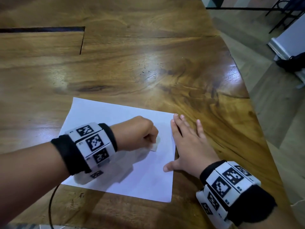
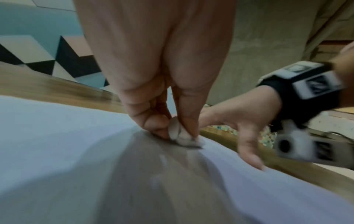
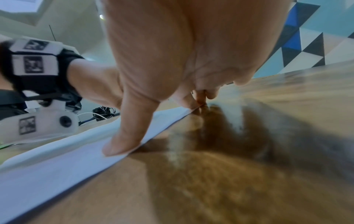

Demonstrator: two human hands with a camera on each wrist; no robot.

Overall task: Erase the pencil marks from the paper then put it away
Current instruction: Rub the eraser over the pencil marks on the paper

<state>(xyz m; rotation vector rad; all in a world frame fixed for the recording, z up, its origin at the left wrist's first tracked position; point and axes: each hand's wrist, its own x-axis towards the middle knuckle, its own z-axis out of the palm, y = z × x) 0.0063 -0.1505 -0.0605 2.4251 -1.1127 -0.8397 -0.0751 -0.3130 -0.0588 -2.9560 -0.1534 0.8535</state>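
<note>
A white sheet of paper (image 1: 102,116) lies flat on the wooden table (image 1: 148,63). My left hand (image 1: 142,134) is curled over the sheet's middle right and pinches a small white eraser (image 1: 154,147), which touches the paper (image 2: 47,144). In the left wrist view the eraser (image 2: 184,136) sits between thumb and fingers. My right hand (image 1: 189,142) lies flat with straight, spread fingers across the paper's right edge, thumb (image 3: 124,136) on the sheet (image 3: 47,163), other fingers on the wood. No pencil marks show clearly.
The table's right edge (image 1: 257,113) curves close to my right hand, with floor beyond. A dark slot (image 1: 41,29) cuts the tabletop at far left. A black cable (image 1: 51,204) hangs by the near edge. Bare wood lies beyond the paper.
</note>
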